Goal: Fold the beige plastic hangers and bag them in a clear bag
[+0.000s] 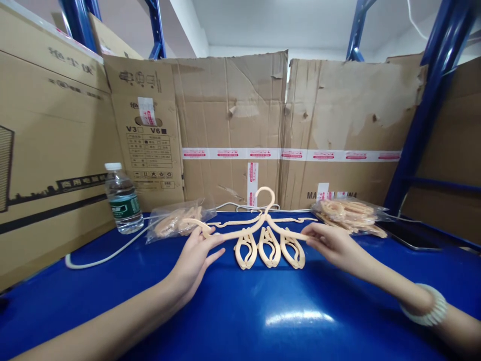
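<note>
Lightly, left hand [193, 258] and right hand [330, 243] fingers pinch a thin, glossy peach plastic hanger [264, 220].

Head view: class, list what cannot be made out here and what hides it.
1. Head view: both ends of the hanger are covered by the left hand and right hand gripping them.
2. Head view: pieces in the left bag and right bag cannot be counted; crinkled film blurs them.
3. Head view: print on the cardboard box is too small to read.
</note>
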Available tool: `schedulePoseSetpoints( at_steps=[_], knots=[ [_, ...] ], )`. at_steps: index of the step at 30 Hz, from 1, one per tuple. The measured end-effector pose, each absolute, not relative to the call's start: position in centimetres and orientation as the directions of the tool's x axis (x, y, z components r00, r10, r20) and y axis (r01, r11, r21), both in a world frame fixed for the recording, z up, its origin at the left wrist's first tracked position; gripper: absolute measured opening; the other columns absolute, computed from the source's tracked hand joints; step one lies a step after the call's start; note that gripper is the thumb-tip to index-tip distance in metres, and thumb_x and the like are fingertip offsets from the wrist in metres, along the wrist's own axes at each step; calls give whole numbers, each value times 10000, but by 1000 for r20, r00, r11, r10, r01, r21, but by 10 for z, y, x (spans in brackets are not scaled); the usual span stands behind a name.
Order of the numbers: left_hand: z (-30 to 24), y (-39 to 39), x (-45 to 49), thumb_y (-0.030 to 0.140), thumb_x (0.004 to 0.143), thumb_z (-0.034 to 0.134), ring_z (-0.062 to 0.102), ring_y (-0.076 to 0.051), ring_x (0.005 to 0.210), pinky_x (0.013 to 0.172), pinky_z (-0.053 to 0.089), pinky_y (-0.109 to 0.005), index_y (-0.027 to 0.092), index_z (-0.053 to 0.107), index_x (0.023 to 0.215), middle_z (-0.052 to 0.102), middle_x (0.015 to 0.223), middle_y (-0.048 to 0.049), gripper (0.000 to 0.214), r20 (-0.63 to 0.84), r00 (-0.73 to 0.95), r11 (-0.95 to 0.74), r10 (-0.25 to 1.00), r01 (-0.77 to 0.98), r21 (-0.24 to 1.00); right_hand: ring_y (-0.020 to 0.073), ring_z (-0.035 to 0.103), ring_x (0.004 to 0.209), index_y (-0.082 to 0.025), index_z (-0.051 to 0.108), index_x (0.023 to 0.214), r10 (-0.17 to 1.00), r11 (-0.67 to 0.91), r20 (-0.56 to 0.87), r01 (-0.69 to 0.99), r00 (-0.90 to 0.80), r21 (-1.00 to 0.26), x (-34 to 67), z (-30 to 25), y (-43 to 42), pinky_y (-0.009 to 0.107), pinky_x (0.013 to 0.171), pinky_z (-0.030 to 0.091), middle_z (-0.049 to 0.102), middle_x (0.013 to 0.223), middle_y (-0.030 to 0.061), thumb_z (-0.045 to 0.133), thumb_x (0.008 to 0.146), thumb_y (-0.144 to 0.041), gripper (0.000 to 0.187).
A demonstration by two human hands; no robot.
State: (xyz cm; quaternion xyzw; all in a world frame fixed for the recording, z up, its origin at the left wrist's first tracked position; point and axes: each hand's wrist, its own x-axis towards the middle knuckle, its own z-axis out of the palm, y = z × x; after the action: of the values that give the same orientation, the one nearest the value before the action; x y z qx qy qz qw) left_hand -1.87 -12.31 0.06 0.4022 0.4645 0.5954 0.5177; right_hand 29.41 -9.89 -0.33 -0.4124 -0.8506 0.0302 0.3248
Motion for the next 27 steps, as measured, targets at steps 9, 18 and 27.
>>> schedulePoseSetpoints(
  at_steps=[9, 18, 27],
  knots=[
    [-25, -119, -17, 276, 725, 624, 657, -255, 956, 774, 547, -364, 185, 548, 1185, 646, 1115, -95, 475, 287, 206, -347, 935, 380, 858, 196, 584, 793, -192, 607, 1016, 685, 710, 465, 656, -561, -257, 293, -8, -104, 310, 694, 472, 648, 906, 77, 447, 950, -270, 190],
    [-20, -117, -14, 443, 760, 628, 498, -111, 474, 418, 385, -216, 170, 603, 994, 574, 631, 27, 361, 205, 212, -268, 955, 332, 904, 190, 551, 649, -173, 638, 974, 567, 454, 545, 786, -618, 419, 302, -14, -98, 302, 577, 388, 634, 836, 91, 395, 904, -92, 265],
    [-21, -114, -17, 466, 789, 615, 528, -135, 529, 493, 423, -244, 159, 591, 1100, 544, 581, 30, 438, 246, 209, -294, 947, 247, 923, 225, 652, 868, -167, 581, 1163, 511, 548, 606, 775, -609, 315, 292, -20, -109, 322, 667, 538, 562, 1253, 162, 367, 899, -84, 350]
  ],
)
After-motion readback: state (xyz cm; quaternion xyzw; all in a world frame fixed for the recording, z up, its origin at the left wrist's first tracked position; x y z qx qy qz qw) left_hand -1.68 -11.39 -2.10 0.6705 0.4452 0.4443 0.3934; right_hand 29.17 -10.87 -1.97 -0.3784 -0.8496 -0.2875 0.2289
